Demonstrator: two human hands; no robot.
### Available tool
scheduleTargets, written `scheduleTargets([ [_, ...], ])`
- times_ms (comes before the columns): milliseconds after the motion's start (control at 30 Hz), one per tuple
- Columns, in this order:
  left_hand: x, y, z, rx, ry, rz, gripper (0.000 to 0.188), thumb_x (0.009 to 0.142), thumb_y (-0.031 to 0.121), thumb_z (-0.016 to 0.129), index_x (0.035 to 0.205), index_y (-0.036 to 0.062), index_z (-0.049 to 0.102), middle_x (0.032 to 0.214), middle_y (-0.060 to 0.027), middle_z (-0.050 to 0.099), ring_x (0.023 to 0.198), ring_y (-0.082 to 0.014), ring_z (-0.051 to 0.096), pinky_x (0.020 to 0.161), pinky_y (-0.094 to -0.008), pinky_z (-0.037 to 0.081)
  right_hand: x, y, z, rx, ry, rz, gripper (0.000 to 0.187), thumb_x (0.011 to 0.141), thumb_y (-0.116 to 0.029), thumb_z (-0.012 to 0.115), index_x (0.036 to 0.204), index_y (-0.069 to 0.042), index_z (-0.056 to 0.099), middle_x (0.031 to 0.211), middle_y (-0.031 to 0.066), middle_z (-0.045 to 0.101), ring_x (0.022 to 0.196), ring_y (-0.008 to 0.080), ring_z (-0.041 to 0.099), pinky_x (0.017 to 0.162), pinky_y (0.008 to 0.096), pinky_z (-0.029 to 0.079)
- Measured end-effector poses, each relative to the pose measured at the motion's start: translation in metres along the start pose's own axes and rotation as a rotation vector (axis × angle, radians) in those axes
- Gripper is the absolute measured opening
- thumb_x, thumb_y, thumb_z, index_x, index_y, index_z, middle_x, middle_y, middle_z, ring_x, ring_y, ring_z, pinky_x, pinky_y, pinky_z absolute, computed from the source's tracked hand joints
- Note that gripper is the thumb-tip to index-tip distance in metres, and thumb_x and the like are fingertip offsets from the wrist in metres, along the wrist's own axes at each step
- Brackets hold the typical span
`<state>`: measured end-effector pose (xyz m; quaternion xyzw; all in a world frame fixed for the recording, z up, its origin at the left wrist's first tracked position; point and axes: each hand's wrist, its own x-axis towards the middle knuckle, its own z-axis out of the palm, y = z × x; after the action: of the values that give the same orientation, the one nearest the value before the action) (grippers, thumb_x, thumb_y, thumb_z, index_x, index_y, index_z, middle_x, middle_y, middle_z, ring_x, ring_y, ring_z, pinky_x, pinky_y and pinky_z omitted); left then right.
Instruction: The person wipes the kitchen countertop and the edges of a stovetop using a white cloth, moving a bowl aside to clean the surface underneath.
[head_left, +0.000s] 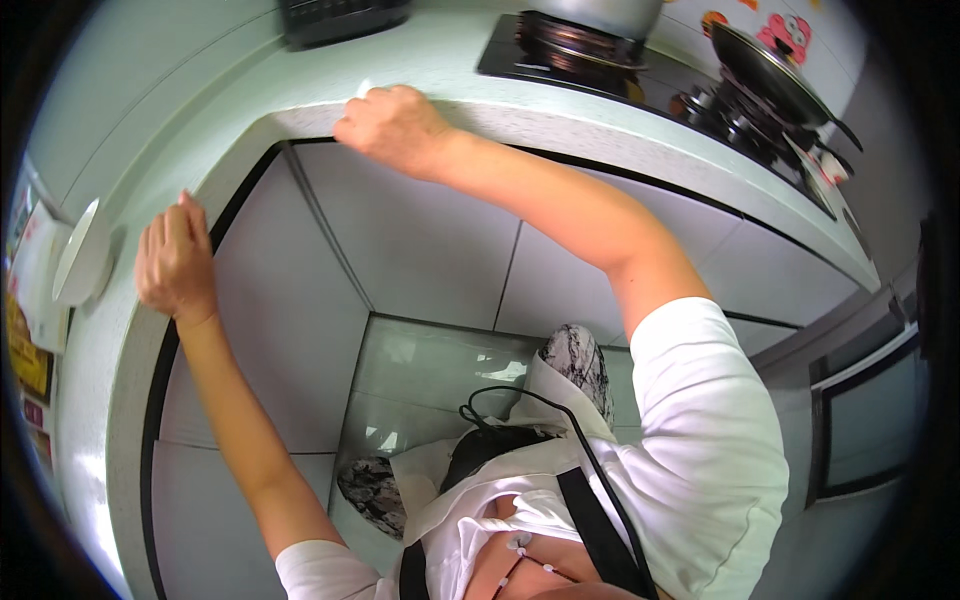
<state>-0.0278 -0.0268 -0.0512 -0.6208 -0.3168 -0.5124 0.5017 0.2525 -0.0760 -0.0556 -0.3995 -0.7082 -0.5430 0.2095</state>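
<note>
My right hand [395,130] is closed at the front edge of the pale countertop [450,75], near the inner corner. A small white bit [367,87] pokes out past its fingers; what it belongs to is hidden. Over the left stretch of counter, by its edge, my left hand [178,255] is curled into a loose fist with the thumb sticking up. Nothing shows in it. A white bowl [84,255] stands on the counter to the left of that hand.
At the back right a black gas hob [590,72] carries a metal pot [600,12] and a dark lidded pan [770,75], whose handle sticks out to the right. A black appliance [343,20] stands at the back. Pale cabinet doors [420,230] line the space below the counter.
</note>
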Motion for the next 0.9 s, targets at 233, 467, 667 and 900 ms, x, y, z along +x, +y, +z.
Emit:
scheduleTargets([
  [233,0.006,0.000,-0.001,0.039,0.013,0.029,0.037,0.081,0.019,0.067,0.054,0.0125,0.043,0.052,0.0011,0.045,0.047,-0.0143,0.048,0.041,-0.0286,0.037,-0.057,0.025,-0.066,-0.056,-0.084,0.049,0.008,0.065,-0.011,0.061,0.069,-0.015,0.055,0.061,-0.0021,0.050,0.056,0.0132,0.055,0.046,0.0250,0.044],
  [467,0.003,-0.002,0.000,0.076,-0.011,0.031,0.037,0.083,0.020,0.066,0.055,0.0117,0.042,0.054,0.0001,0.045,0.049,-0.0151,0.049,0.042,-0.0303,0.038,-0.146,0.064,-0.172,-0.180,-0.203,0.256,0.006,0.074,-0.017,0.063,0.072,-0.015,0.057,0.061,-0.0004,0.055,0.055,0.0139,0.058,0.046,0.0289,0.047],
  [667,0.004,0.000,0.002,0.103,-0.006,0.048,0.039,0.084,0.021,0.065,0.054,0.0108,0.041,0.052,-0.0002,0.043,0.047,-0.0147,0.048,0.042,-0.0302,0.038,-0.199,0.086,-0.230,-0.268,-0.188,0.478,0.018,0.068,-0.013,0.071,0.082,-0.016,0.062,0.072,0.0005,0.063,0.061,0.0154,0.062,0.051,0.0273,0.049],
  [900,0.005,0.009,0.005,0.169,0.014,0.061,0.040,0.085,0.023,0.064,0.054,0.0110,0.042,0.051,0.0012,0.042,0.044,-0.0139,0.047,0.040,-0.0305,0.036,-0.288,0.132,-0.318,-0.556,-0.119,1.113,0.017,0.079,-0.022,0.068,0.093,-0.015,0.063,0.084,0.0048,0.066,0.069,0.0273,0.063,0.063,0.0340,0.050],
])
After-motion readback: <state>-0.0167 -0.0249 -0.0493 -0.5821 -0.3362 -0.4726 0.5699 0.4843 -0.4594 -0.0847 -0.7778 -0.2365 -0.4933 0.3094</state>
